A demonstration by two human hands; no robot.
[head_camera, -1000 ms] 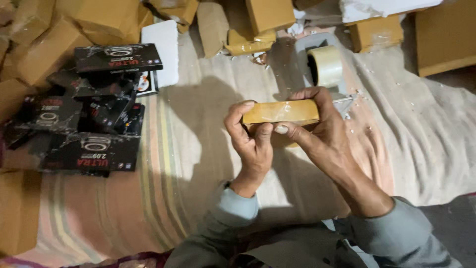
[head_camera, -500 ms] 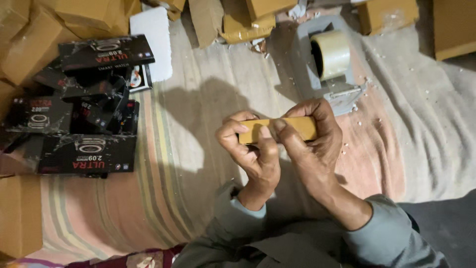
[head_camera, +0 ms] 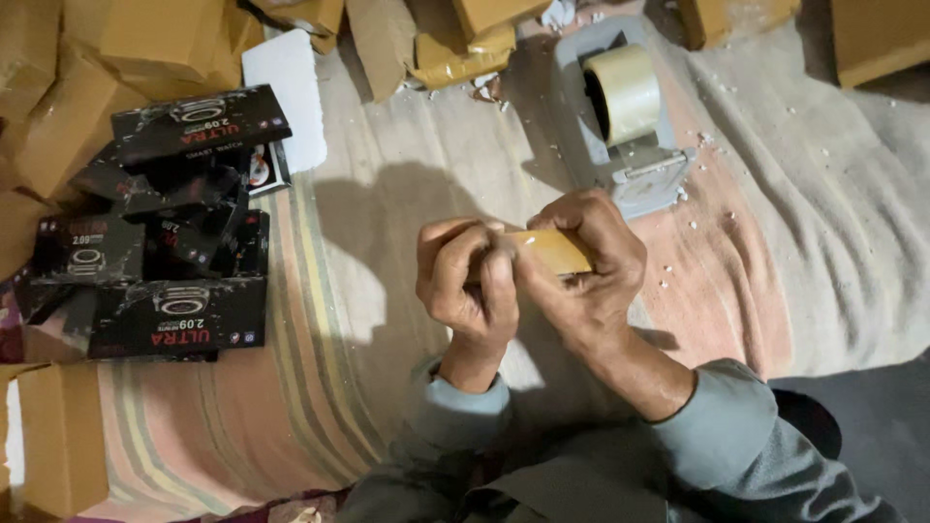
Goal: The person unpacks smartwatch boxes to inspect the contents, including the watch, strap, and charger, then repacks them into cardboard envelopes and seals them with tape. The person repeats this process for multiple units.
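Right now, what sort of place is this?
Probably a makeshift floor packing spot: a tape dispenser, stacked black boxes and brown cartons on a striped cloth.

You sit over a striped cloth [head_camera: 320, 387]; on it lie black boxes [head_camera: 179, 315], a tape dispenser [head_camera: 625, 126], a white card [head_camera: 288, 97], and what look like brown cartons [head_camera: 63, 436].

Tan box [head_camera: 552, 250], striped pinkish blanket [head_camera: 291, 407]
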